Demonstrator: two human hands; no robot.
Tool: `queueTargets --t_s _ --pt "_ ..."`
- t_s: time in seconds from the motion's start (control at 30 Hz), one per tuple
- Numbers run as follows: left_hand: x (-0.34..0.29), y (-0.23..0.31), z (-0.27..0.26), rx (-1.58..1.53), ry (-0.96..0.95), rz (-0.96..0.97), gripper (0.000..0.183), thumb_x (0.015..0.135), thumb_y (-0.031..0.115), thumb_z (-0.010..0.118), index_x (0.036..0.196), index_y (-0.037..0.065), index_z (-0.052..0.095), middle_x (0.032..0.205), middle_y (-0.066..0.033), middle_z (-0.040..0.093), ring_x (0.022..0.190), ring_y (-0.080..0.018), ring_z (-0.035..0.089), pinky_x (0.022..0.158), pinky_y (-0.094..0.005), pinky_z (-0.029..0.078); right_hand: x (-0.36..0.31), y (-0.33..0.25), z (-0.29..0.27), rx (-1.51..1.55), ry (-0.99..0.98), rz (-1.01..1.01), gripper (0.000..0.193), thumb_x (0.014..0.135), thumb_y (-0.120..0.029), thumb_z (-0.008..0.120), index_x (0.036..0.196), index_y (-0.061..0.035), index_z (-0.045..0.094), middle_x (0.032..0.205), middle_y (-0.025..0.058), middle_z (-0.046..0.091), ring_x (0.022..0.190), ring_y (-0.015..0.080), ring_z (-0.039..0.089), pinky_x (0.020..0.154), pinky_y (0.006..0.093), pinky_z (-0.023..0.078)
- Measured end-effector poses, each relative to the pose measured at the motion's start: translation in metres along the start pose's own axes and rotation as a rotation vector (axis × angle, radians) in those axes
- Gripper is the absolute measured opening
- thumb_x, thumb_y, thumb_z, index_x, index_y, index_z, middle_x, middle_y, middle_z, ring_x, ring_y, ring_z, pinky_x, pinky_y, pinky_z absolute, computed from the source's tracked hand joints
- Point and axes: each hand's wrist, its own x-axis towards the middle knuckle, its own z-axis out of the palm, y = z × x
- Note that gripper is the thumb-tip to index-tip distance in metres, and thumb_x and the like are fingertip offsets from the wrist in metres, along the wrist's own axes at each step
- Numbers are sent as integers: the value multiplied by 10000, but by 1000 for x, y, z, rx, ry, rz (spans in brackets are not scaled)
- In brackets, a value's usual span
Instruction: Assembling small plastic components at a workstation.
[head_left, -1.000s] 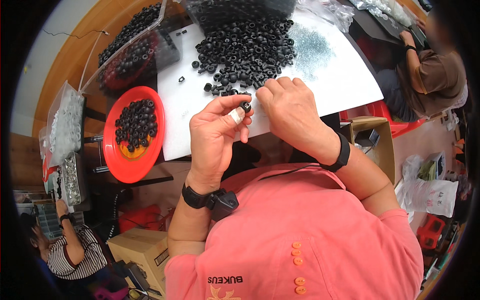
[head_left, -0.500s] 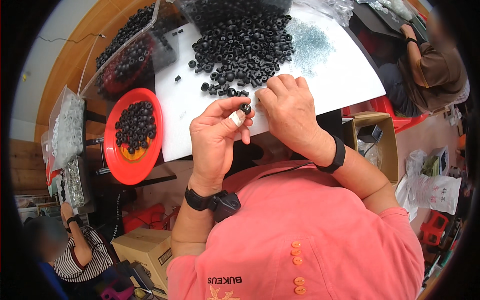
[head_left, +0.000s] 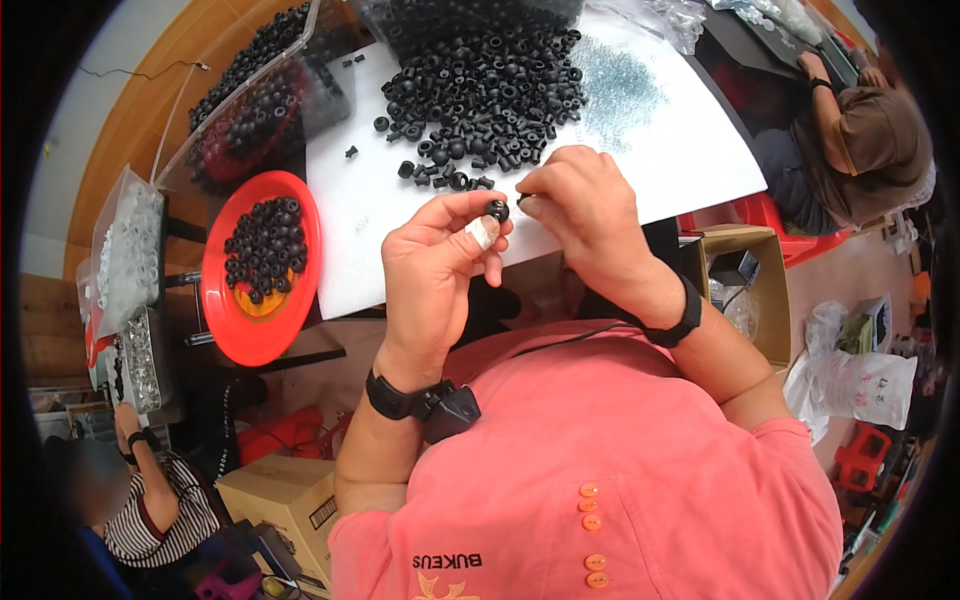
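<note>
Between the thumb and forefinger of my left hand [head_left: 425,275] sits a round black part [head_left: 497,210] with a hole facing up. White tape wraps the left thumb. Just to its right, the thumb and fingers of my right hand [head_left: 595,225] pinch a small dark piece [head_left: 522,199], whose kind is too small to make out. Both hands hover over the near edge of a white foam sheet [head_left: 350,265]. Beyond them spreads a heap of black ball-shaped and spool-shaped parts [head_left: 490,95]. A red plate [head_left: 228,335] on the left carries more round black parts.
Clear bins of black parts [head_left: 265,110] stand at the far left, near a bag of white parts [head_left: 130,250]. An open cardboard box [head_left: 775,290] is to my right. One co-worker [head_left: 875,140] sits far right, another [head_left: 160,500] lower left.
My right hand has come back from the edge of the heap toward me, and a small dark piece now shows in its fingertips. The left hand still holds the round black part.
</note>
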Motion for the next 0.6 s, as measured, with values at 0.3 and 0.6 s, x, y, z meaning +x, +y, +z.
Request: queueTargets --t_s 0.3,0.6 --pt "1 -2 5 40 10 -25 214 929 -17 659 1131 -86 664 952 -144 716 765 -140 660 566 -234 514 10 -1 -15 482 -26 202 102 837 -64 709 910 -53 638 806 71 610 753 276 599 687 376 451" --pt "1 -6 2 70 22 -16 243 931 4 651 1157 -86 646 957 -158 710 730 -167 645 564 -260 499 14 -6 -8 300 29 -15 131 810 -66 714 843 -71 587 779 63 571 699 272 564 638 381 414"
